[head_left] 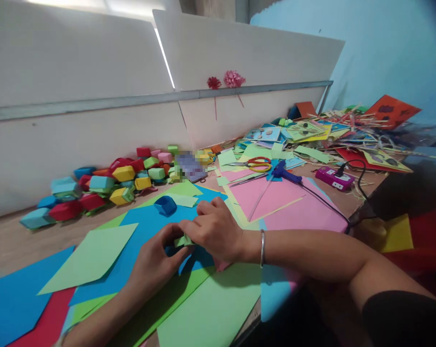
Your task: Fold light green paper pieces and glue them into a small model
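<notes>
Green paper piece (183,240), small, pale and folded, is held just above the layered coloured sheets on the tabletop (11,236); fingers cover much of it, so its full shape cannot be told; the left hand (154,255) curls thumb and fingers narrowly about it, while the right hand (218,231) grips it from the other side; just beyond lies a blue paper ring (165,206); a heap of little paper boxes (124,173) stands along the white panel at the far left; farther right lie scissors (260,165), a glue gun (284,172) and a purple power strip (335,178), with the gun's cord running behind the right forearm; counted, one ring, one pair of scissors, one glue gun, one strip, two paper flowers (234,78); the boxes overlap too much to count.
</notes>
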`<state>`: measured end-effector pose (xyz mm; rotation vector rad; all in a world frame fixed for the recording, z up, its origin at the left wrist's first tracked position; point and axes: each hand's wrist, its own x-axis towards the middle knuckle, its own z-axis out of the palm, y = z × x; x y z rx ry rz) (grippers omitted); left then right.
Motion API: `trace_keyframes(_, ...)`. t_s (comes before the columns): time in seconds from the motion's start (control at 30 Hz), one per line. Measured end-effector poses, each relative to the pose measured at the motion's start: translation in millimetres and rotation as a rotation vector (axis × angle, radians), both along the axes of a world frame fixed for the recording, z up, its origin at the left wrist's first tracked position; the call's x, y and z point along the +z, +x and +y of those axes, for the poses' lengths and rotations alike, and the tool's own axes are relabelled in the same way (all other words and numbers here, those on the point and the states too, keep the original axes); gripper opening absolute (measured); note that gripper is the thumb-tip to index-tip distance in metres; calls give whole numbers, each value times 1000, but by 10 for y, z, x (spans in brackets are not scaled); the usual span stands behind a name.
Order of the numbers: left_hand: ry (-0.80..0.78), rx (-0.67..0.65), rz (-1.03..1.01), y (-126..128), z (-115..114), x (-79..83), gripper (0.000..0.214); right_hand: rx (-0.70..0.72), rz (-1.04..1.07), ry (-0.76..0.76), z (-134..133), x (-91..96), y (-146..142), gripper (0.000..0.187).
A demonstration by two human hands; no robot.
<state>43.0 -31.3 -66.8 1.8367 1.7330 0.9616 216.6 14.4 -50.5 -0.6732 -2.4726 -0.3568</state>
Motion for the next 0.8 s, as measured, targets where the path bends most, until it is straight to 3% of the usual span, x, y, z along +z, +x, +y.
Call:
trace_keyframes(0.23, 9, -29, -56, 2, -7, -20, 27, 28, 45, 70, 28, -44, -27, 8)
trace_keyframes(0.4, -5, 7, -116, 14, -15, -39, 26, 147, 70, 122, 77, -81, -30, 16)
trace_keyframes(0.7, -77, 73, -307, 15, 6, -66, 31, 169, -20, 30, 75, -30, -2, 26)
trace_keyframes(0.8, -92, 62, -431, -15, 23, -139, 44, 197, -51, 26, 74, -14, 8, 27)
